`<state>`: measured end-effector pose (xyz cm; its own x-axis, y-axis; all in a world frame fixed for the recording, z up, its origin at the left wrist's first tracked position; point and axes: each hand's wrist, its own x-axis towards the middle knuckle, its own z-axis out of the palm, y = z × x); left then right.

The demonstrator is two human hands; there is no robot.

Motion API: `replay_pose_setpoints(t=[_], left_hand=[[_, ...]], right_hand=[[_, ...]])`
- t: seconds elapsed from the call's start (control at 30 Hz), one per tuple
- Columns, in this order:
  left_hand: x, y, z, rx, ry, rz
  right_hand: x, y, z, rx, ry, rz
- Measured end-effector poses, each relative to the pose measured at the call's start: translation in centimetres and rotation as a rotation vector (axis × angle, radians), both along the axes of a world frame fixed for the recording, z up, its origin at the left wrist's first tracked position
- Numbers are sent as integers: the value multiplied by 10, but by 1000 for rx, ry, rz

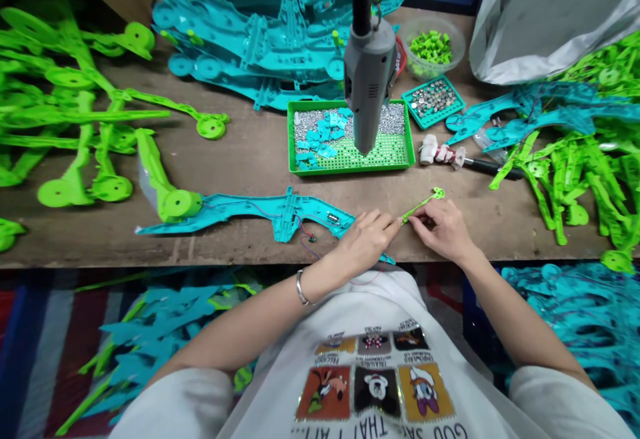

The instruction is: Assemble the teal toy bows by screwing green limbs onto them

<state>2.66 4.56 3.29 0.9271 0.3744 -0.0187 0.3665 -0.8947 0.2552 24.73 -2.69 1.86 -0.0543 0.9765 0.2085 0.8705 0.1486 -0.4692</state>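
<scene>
A long turquoise plastic shell (240, 207), shaped like a toy bow half, lies along the table's front edge with thin red and blue wires and a small metal spring part in it. My left hand (367, 240) is closed over its right end, thumb hidden; the tips of its fingers meet the lower end of a thin lime-green plastic piece (423, 206). My right hand (443, 229) pinches that green piece between thumb and fingers, its hooked end pointing up and away. A lime-green limb (163, 179) with a round hub is joined at the shell's left end.
A grey electric screwdriver (369, 86) hangs over a green tray (350, 171) of screws and turquoise bits. Behind are stacked turquoise shells (260, 46), a bowl of green caps (431, 47) and a small turquoise tray (434, 102). A black-handled tool (493, 167) and green parts (575, 186) lie right.
</scene>
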Motion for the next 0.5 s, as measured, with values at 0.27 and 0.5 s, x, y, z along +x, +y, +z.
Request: replay_pose_setpoints(t=[0.27, 0.5], left_hand=[[6, -4, 7, 130, 82, -100], [13, 0, 16, 162, 140, -195]], right_hand=[[0, -5, 3, -69, 175, -142], [13, -10, 2, -103, 387, -290]])
